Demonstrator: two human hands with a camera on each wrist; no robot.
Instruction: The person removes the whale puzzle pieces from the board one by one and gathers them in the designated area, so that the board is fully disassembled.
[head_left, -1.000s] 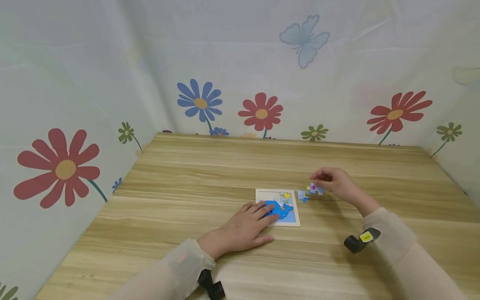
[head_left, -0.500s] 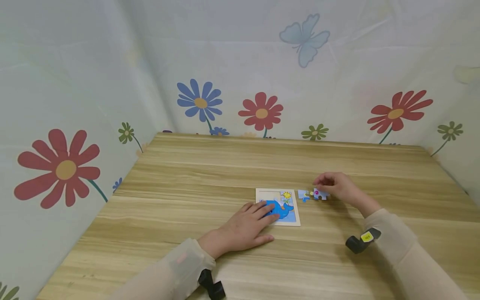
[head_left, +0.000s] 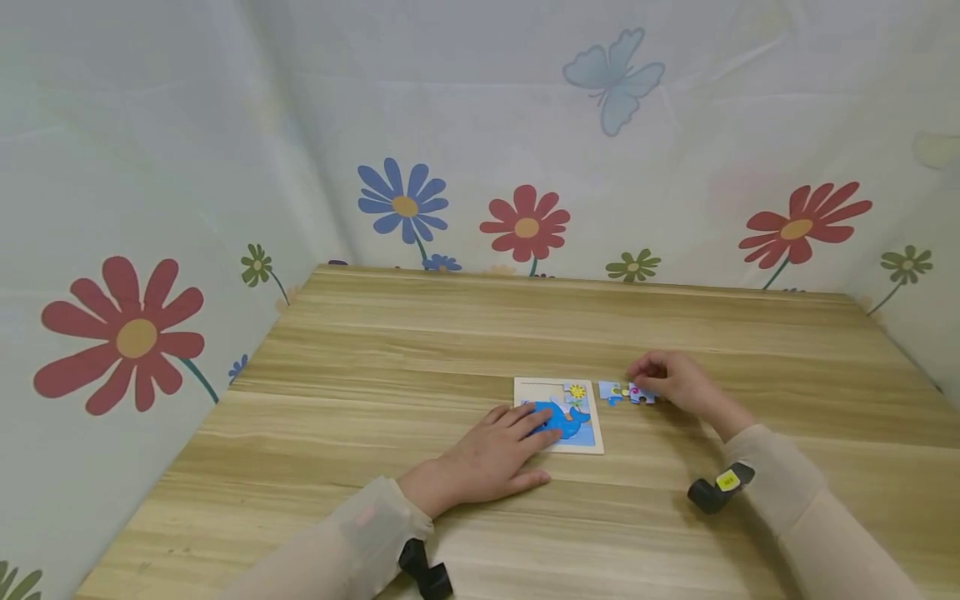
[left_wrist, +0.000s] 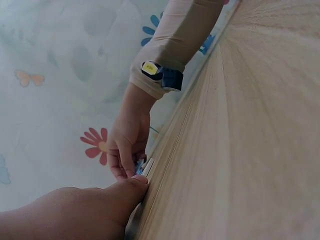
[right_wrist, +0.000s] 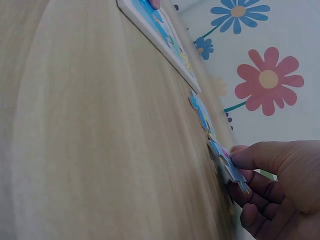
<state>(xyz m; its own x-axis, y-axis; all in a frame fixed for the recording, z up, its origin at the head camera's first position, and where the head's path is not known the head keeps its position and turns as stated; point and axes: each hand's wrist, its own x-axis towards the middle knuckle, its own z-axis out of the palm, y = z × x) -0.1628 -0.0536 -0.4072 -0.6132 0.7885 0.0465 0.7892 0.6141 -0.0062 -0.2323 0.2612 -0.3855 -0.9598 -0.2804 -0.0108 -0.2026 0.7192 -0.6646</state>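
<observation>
Flower-printed cloth (head_left: 465,100) hangs beyond the wood-grained counter (head_left: 375,350). Near its middle lies the whale puzzle (head_left: 597,421), the left hand (head_left: 487,454) spread across it; just right, the right hand (head_left: 678,383) pinches a piece (right_wrist: 230,167).

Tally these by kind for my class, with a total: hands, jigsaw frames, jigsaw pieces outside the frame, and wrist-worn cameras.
Hands: 2 (left hand, right hand)
Jigsaw frame: 1
Jigsaw pieces outside the frame: 2 (pinched piece, piece nearer the frame)
Wrist-worn cameras: 2 (left camera, right camera)
Total: 7
</observation>
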